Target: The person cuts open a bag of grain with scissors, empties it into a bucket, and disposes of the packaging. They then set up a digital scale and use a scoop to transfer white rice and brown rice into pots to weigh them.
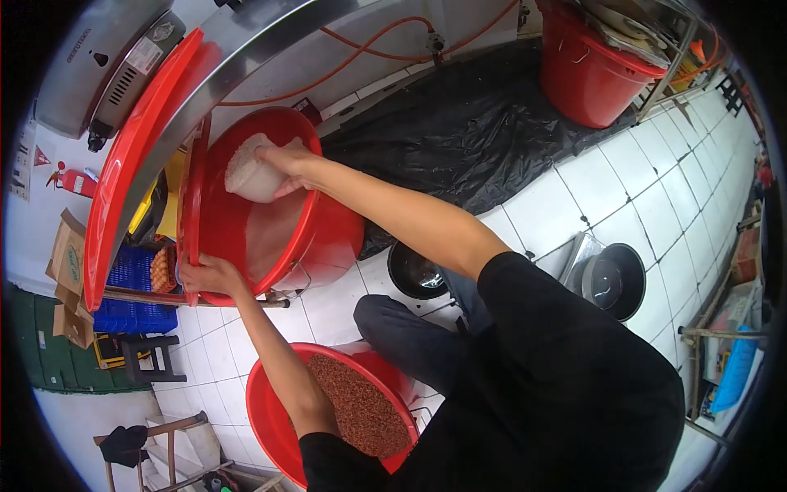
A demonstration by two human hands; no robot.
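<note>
My right hand (287,167) is closed on a whitish plastic container (252,187) heaped with pale grains. It holds the container tilted inside the mouth of a large red bucket (334,234). More pale grains (275,234) lie lower in that bucket. My left hand (210,275) grips the bottom edge of a red lid (192,197), which stands on edge at the bucket's left side. Below my left forearm is a red tub (261,392) holding reddish-brown grains (361,406).
Two black bowls stand on the white tiles, one bowl (416,271) by my knee and another bowl (631,283) to the right. Black plastic sheeting (426,139) covers floor behind. A steel table edge (225,78) overhangs the bucket. Blue crates (127,275) and a stool (152,358) are left.
</note>
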